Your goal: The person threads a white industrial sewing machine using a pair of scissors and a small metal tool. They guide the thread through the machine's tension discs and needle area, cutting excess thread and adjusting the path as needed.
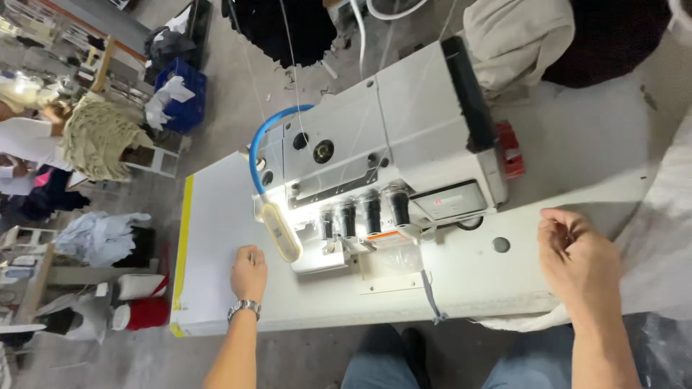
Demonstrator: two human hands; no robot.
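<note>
A white industrial sewing machine (389, 144) stands on a white worktable (216, 216), with a lit lamp and several black tension knobs (364, 215) on its front. My left hand (249, 271), with a metal wristwatch on the wrist, rests on the table just left of the machine, fingers curled and holding nothing. My right hand (577, 252) hovers at the table's right front edge, fingers loosely curled, next to white fabric (663, 238). Whether it pinches that fabric I cannot tell. A thin grey strip (430, 295) hangs off the table edge below the machine.
Beige and dark cloth (519, 36) is piled behind the machine. A blue hose (259, 144) arcs at the machine's left. On the floor to the left are a blue crate (184, 90), cloth heaps and red and white rolls (140, 306). A person in white (29, 140) works at the far left.
</note>
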